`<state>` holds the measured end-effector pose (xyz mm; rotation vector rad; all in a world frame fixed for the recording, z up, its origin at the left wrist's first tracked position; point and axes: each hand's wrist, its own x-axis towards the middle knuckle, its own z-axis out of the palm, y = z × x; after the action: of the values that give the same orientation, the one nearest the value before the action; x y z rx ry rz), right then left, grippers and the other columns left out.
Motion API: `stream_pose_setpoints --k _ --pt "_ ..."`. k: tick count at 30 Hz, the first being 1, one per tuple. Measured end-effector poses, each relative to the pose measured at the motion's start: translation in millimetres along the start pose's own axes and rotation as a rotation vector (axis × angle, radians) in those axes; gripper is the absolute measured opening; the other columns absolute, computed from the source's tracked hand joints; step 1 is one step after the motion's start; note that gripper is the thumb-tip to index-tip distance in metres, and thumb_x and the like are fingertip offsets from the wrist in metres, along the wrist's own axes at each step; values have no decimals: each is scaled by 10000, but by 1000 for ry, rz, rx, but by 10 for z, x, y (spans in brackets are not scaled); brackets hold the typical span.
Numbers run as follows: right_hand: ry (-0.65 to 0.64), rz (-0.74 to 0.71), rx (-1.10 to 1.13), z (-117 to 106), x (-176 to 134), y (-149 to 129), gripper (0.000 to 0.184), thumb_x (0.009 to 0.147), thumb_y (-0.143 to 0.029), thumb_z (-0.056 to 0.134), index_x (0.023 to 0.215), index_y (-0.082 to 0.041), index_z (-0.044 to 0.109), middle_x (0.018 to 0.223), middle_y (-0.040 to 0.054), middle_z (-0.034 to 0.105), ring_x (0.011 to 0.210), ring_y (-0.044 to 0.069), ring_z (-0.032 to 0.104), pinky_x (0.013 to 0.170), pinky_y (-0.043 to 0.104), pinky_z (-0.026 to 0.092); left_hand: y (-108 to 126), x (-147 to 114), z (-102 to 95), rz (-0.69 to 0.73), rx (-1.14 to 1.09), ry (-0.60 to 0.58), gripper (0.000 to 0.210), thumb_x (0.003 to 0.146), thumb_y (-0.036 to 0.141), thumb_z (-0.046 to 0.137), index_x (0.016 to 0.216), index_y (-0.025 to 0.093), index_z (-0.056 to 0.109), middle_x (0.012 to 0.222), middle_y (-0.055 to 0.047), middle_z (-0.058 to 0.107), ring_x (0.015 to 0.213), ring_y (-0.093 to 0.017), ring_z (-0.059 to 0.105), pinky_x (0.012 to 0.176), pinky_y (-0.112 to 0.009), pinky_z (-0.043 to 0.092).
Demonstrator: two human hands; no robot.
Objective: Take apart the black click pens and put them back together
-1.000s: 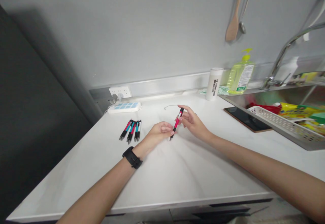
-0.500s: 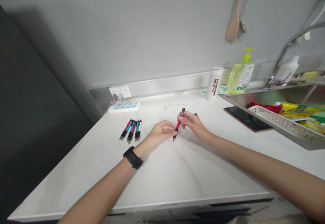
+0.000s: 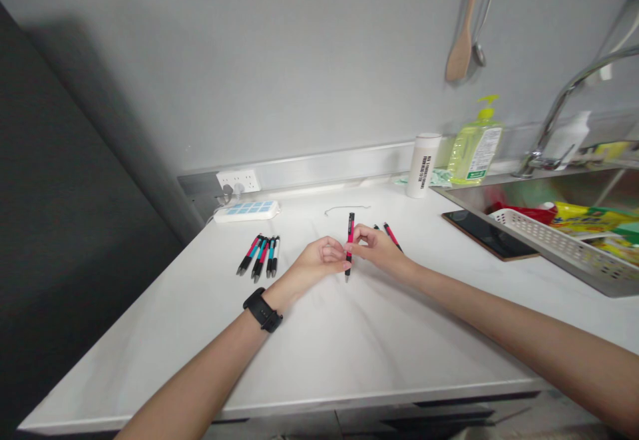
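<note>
A red and black pen (image 3: pixel 350 232) stands nearly upright between my hands over the white countertop (image 3: pixel 319 347). My left hand (image 3: pixel 322 257) pinches it low, close to the grey tip. Higher up, the fingers of my right hand (image 3: pixel 377 248) are closed on its red barrel. Behind my right hand lies another red and black pen (image 3: pixel 392 235), with the dark end of one more pen (image 3: pixel 376 227) showing beside it; the rest is hidden. Left of my left hand, several pens (image 3: pixel 259 255) in red, teal and white lie side by side.
A power strip (image 3: pixel 247 211) and a wall socket (image 3: pixel 238 180) are at the back left. A white cylinder (image 3: pixel 423 166), a soap bottle (image 3: pixel 476 150) and a phone (image 3: pixel 486 233) stand or lie by the sink (image 3: pixel 612 285). A thin wire (image 3: pixel 348 208) lies behind my hands.
The pen has turned from a slant to nearly upright. My right hand has moved slightly down its barrel, and more of the pens behind that hand shows.
</note>
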<state>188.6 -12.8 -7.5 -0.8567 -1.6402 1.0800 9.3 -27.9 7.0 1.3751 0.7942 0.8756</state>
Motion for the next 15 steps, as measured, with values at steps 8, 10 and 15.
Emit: stream_pose_setpoints --k 8,10,15 --pt "-69 -27 -11 15 -1 32 314 716 -468 693 693 -196 537 705 -11 495 664 128 459 623 269 377 19 -11 11 14 -14 -5 425 553 288 849 805 145 539 602 83 512 593 -50 512 679 -217 399" --pt "-48 -15 15 27 -1 33 334 691 -470 718 711 -200 522 696 -17 500 669 127 460 619 263 375 19 -11 10 7 -15 -10 429 555 284 848 815 139 540 627 70 539 616 -54 529 692 -219 406" --pt "-126 15 54 40 -2 14 352 756 -522 639 721 -186 540 690 -7 503 618 112 435 592 262 360 11 -8 4 18 -3 2 425 562 278 845 820 140 538 670 47 586 632 -58 544 685 -215 407"
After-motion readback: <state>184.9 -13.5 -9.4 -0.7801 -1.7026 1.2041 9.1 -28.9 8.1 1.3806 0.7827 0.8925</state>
